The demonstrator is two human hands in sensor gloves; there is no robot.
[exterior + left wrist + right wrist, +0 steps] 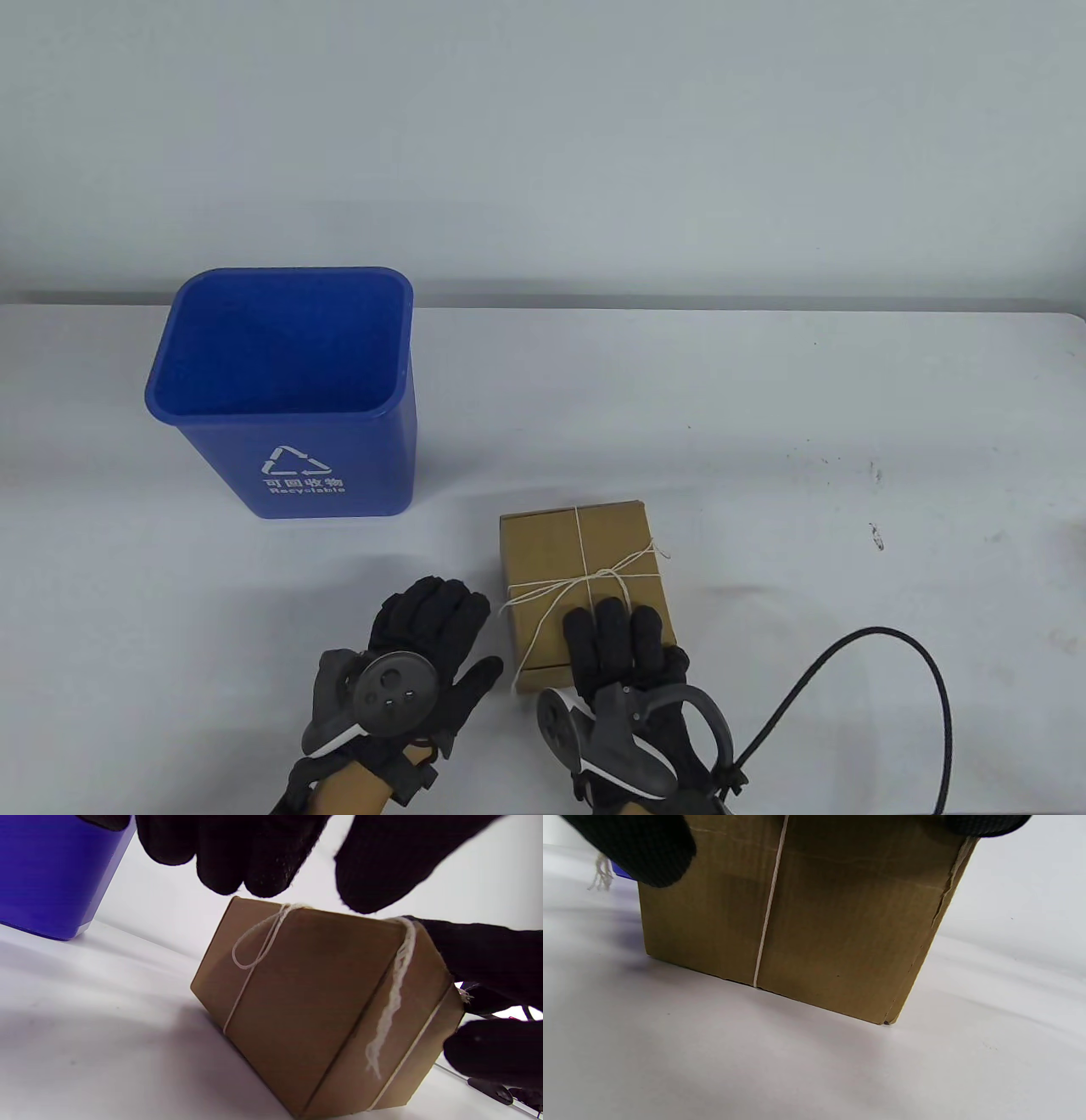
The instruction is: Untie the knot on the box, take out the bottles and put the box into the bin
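A brown cardboard box (pixel 577 543) stands on the white table, tied crosswise with white string (pixel 579 531); its bow knot (pixel 598 576) sits on the lid. My right hand (pixel 624 637) lies on the near part of the lid with its fingers straight, just short of the knot. My left hand (pixel 437 624) hovers left of the box, fingers relaxed, holding nothing. The left wrist view shows the box (pixel 322 1005), a string loop (pixel 250 950) and a frayed string end (pixel 388 1022). In the right wrist view the box (pixel 818 921) fills the top. No bottles are visible.
An empty blue recycling bin (pixel 284 340) stands upright at the back left, also seen as the bin (pixel 46 874) in the left wrist view. A black cable (pixel 899 671) arcs over the table to the right of my right hand.
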